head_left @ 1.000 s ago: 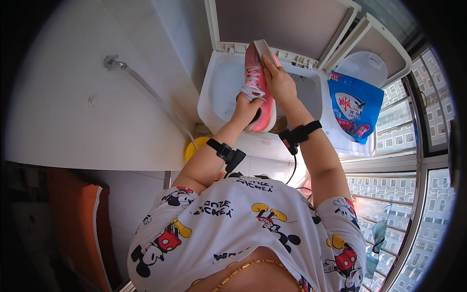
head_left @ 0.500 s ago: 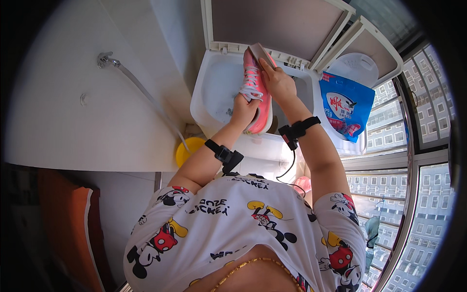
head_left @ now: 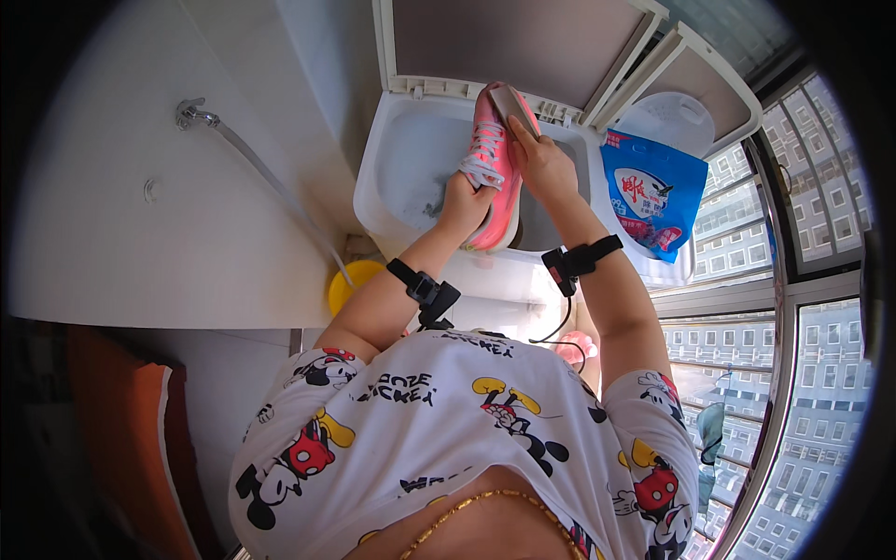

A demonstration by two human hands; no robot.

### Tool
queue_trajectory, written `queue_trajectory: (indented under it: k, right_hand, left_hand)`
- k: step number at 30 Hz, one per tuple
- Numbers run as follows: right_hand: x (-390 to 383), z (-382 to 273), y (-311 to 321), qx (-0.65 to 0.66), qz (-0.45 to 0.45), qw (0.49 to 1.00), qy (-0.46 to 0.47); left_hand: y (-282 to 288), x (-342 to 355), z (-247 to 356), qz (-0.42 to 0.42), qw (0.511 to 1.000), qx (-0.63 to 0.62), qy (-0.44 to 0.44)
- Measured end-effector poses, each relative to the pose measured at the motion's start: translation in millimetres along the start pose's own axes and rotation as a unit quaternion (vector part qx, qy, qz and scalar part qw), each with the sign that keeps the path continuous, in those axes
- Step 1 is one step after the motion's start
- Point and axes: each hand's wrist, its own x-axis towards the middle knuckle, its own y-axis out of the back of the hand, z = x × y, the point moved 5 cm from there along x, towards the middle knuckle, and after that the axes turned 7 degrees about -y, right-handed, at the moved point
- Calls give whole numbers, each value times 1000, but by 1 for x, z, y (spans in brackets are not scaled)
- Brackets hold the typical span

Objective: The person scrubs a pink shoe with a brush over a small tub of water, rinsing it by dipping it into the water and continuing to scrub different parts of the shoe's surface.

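My left hand [head_left: 463,203] grips a pink sneaker [head_left: 505,207] with white laces near its opening, fingers partly hidden, and holds it over the left tub [head_left: 401,149] of a white twin-tub washing machine. My right hand [head_left: 548,170] holds a pale, block-like brush [head_left: 512,106] against the side of the shoe's toe, with the index finger laid along it. Water shows in the tub below. Both forearms wear black straps with small devices.
Raised lids [head_left: 504,42] stand behind the tubs. A blue detergent bag [head_left: 653,196] and white perforated disc [head_left: 665,117] sit at the right, beside a barred window [head_left: 821,177]. At the left are a wall tap [head_left: 194,115] with a hose and a yellow basin [head_left: 347,285].
The view has shifted, so the machine and wall appear farther left. The shoe's toe and the brush have moved slightly relative to the tub; both hands keep their grips.
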Motion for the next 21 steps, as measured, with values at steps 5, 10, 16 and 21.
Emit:
queue_trajectory:
  k: [5, 10, 16, 21]
  right_hand:
    - [-72, -5, 12, 42, -89, 995, 18]
    - [3, 10, 8, 10, 6, 1000, -1]
    - [-69, 1, 20, 76, -58, 995, 10]
    - [-47, 14, 23, 28, -35, 999, 10]
  left_hand:
    - [9, 0, -11, 5, 1000, 12, 5]
    - [-10, -4, 0, -32, 999, 16, -22]
    - [3, -7, -8, -3, 999, 27, -46]
    - [-6, -8, 3, -48, 998, 45, -14]
